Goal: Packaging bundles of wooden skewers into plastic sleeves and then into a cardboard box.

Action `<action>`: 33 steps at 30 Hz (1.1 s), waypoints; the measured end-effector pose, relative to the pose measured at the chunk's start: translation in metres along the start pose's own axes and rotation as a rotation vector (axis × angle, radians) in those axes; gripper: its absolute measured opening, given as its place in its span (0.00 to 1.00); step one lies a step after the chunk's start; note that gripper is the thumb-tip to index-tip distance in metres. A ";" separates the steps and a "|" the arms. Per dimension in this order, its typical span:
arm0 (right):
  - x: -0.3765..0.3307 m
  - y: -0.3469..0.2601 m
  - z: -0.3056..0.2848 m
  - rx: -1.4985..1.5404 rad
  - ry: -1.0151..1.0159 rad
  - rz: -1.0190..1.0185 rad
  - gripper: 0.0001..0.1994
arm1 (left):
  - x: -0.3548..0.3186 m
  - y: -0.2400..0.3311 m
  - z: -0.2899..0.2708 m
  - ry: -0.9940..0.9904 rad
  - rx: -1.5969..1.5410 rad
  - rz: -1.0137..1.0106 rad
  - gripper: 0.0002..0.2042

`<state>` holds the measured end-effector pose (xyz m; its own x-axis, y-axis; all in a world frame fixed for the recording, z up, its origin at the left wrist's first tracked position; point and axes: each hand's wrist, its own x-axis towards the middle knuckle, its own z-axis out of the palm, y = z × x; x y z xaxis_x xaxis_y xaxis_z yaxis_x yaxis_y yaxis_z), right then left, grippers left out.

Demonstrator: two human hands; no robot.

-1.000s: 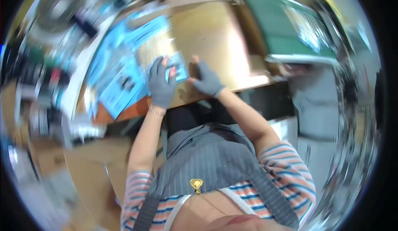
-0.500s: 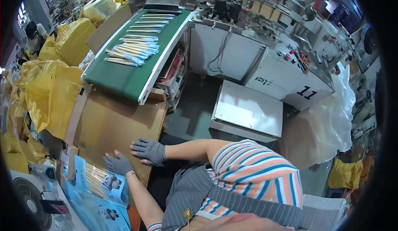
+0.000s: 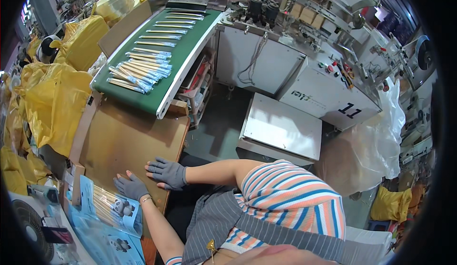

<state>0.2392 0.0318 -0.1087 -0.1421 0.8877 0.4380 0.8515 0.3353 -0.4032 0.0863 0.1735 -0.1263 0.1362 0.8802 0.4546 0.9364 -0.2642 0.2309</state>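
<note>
My left hand (image 3: 130,187), in a grey glove with bare fingertips, lies flat on a brown wooden board (image 3: 128,136). Farther along, my right hand (image 3: 166,173) wears a matching glove and rests near the board's right edge with fingers spread. Neither holds anything. Beside my left hand is a blue and clear bag (image 3: 126,212) with a panda print, filled with thin wooden sticks (image 3: 102,203). Beyond the board, a green conveyor belt (image 3: 112,58) carries wrapped pairs of sticks that look like chopsticks (image 3: 143,70), piled near its close end and spaced in a row behind.
More blue panda bags (image 3: 116,246) lie at the lower left, by a fan (image 3: 31,229). Yellow plastic sacks (image 3: 54,103) crowd the left side. A white machine cabinet (image 3: 328,93) and a low white box (image 3: 283,127) stand to the right. A shelf (image 3: 197,89) sits under the belt.
The wrapped chopsticks have travelled along the belt toward me, and the front pile sits closer to its near end. My hands stay flat on the board; the view has shifted slightly.
</note>
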 end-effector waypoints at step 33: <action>0.009 -0.008 -0.013 -0.009 0.015 0.005 0.26 | 0.000 0.015 -0.017 0.076 -0.118 -0.036 0.21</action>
<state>0.2379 0.0327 -0.0909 -0.1307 0.8845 0.4479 0.8568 0.3281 -0.3978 0.0945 0.1626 -0.1082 0.0739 0.8586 0.5073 0.8952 -0.2812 0.3456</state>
